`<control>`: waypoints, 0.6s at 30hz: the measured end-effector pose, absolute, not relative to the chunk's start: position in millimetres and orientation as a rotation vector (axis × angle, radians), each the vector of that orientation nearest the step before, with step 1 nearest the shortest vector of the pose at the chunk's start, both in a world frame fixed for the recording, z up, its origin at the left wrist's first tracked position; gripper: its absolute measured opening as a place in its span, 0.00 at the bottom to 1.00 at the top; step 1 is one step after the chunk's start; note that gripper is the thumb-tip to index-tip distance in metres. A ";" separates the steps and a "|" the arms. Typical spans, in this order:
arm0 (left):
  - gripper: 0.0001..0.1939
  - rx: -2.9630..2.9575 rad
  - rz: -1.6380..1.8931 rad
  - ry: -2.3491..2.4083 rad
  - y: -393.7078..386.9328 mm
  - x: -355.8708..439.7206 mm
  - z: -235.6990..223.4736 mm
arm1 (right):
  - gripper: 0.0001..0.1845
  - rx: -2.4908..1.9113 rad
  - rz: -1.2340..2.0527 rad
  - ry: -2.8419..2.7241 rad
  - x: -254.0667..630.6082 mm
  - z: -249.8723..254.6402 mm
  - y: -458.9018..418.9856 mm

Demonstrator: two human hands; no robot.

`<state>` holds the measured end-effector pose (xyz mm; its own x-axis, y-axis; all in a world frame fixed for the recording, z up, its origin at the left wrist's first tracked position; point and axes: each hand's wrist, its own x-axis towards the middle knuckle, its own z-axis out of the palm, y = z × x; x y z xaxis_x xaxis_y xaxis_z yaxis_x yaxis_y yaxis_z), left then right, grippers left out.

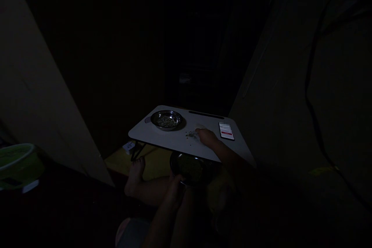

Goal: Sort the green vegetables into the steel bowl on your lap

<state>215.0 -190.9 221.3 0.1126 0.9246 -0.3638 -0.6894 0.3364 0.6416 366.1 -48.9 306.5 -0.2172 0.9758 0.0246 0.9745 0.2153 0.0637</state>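
Note:
My left hand (174,184) grips the rim of a dark metal bowl (193,168) of greenish bits, held just below the near edge of a small white folding table (174,143). My right hand (205,136) rests on the tabletop, fingers bent over a small pile of dark bits (191,134). A steel bowl (166,119) with pale greenish pieces stands on the table's far left. The scene is very dim.
A phone (226,130) with a lit screen lies on the table's right side. My bare foot (135,174) rests under the table on a yellow mat (151,162). A green tub (17,164) stands far left. Walls close in on both sides.

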 end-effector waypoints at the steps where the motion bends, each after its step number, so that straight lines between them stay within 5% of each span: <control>1: 0.13 0.356 1.219 0.813 -190.6 215.2 220.3 | 0.21 1.954 0.092 2.429 365.1 307.1 -48.7; 9: 0.16 0.383 1.193 0.780 -187.6 212.5 215.0 | 0.23 1.916 0.158 2.455 361.5 307.8 -46.2; 18: 0.07 0.402 1.233 0.807 -191.6 214.6 219.9 | 0.21 1.892 0.164 2.491 363.7 304.1 -44.1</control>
